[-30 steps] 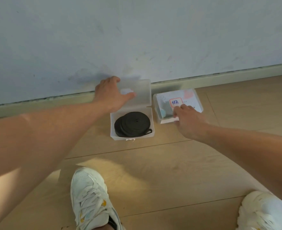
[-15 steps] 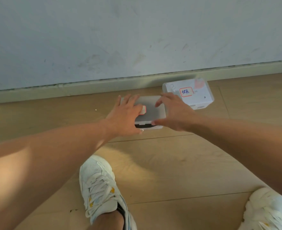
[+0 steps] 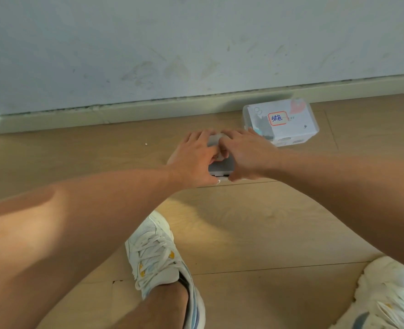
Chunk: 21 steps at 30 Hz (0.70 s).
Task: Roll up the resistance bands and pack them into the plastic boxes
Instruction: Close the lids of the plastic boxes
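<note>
A small clear plastic box [image 3: 220, 167] lies on the wooden floor with its lid down. My left hand [image 3: 195, 160] lies flat on its left half and my right hand [image 3: 246, 155] on its right half, fingers spread, pressing on the lid. The hands cover most of the box, and the rolled black resistance band inside is hidden. A second closed plastic box [image 3: 289, 125] with a red-framed handwritten label sits just behind and to the right, near the baseboard, untouched.
A pale wall and baseboard [image 3: 148, 108] run across the back. My left white sneaker [image 3: 163, 264] stands in the near middle, and my right white sneaker [image 3: 391, 295] is at the bottom right corner. Wooden floor surrounds the boxes.
The open box with the black band has been shut: my left hand swung the lid down, my right hand left the labelled box, and both hands now press on the lid.
</note>
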Available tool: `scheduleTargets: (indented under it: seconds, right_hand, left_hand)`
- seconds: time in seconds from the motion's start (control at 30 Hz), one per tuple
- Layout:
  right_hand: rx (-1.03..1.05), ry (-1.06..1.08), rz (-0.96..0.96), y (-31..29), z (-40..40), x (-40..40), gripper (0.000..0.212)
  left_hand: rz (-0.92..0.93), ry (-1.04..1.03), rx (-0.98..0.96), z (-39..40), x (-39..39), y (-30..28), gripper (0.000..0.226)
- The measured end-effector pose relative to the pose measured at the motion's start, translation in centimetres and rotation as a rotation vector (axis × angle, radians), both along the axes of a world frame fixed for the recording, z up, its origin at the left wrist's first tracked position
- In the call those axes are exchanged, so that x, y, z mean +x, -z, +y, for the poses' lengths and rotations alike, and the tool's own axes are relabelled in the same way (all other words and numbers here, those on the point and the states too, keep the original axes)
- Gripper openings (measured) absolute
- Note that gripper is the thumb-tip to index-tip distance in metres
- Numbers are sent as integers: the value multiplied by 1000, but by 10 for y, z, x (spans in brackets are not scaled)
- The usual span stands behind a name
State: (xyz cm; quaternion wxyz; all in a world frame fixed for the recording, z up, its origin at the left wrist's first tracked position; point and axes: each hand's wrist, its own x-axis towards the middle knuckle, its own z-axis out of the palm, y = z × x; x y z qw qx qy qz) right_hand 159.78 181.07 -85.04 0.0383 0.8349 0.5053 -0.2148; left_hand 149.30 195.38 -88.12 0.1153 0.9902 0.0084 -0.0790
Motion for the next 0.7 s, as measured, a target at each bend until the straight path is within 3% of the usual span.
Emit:
scheduleTargets:
  seconds: [0.33, 0.5, 0.7]
  right_hand:
    - [-6, -24, 68, -7, 2, 4, 40]
    - [-9, -15, 111, -14, 3, 8, 40]
    - [-36, -14, 91, -9, 0, 3, 34]
  left_hand:
    - [18, 2, 24, -2, -1, -2, 50]
    - [8, 12, 72, 0, -1, 1, 67]
    - [3, 30, 100, -2, -1, 6, 71]
